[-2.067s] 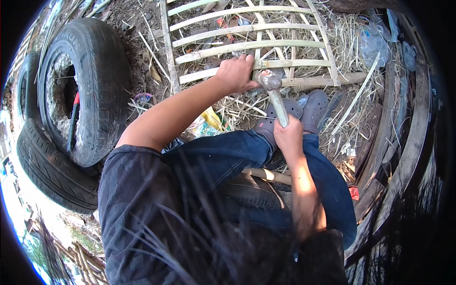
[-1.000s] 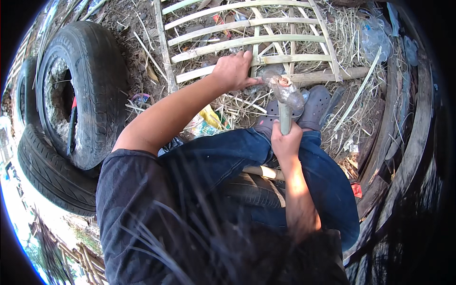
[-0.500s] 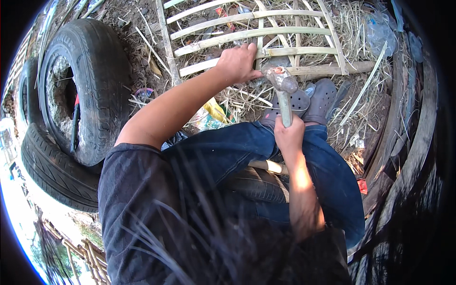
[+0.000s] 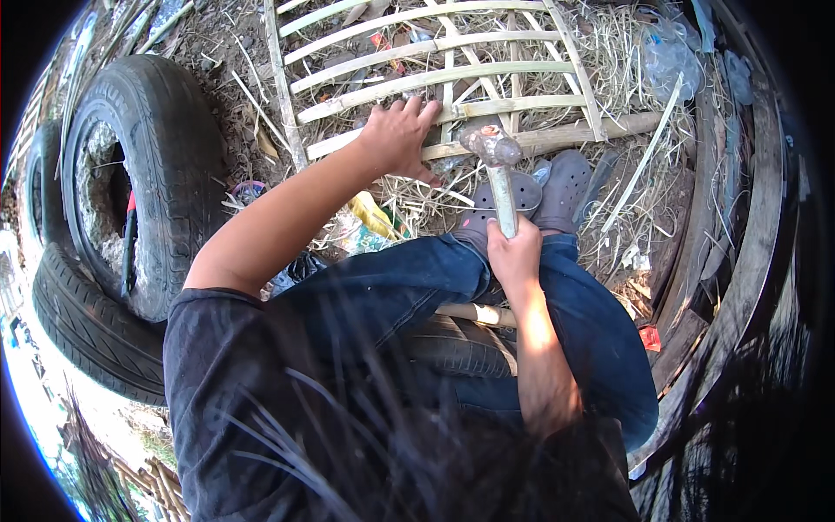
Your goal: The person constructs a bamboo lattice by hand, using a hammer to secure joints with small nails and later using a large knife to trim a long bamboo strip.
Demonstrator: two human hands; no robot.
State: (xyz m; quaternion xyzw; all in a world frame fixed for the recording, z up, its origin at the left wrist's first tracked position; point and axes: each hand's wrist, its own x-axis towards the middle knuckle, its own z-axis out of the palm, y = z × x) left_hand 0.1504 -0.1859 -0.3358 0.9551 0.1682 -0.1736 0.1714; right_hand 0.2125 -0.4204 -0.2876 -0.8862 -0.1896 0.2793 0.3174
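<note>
One hammer point(image 4: 502, 193) extends ahead of our right hand point(image 4: 515, 252), whose fingers wrap closed round its handle; its long axis points away from us, slightly leftward, the head showing by the near edge of one slatted lattice point(image 4: 513, 106); our left hand point(image 4: 396, 139), nearer that lattice, is spread, gripping nothing we can see; whether it touches, we cannot tell; we count two clogs point(image 4: 564, 187), at least four tyres point(image 4: 187, 174).

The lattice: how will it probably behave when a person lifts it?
The lattice is probably light for its size, because its strips are thin with wide gaps. Such slim strips may flex, yet their crossings should help it resist folding.
</note>
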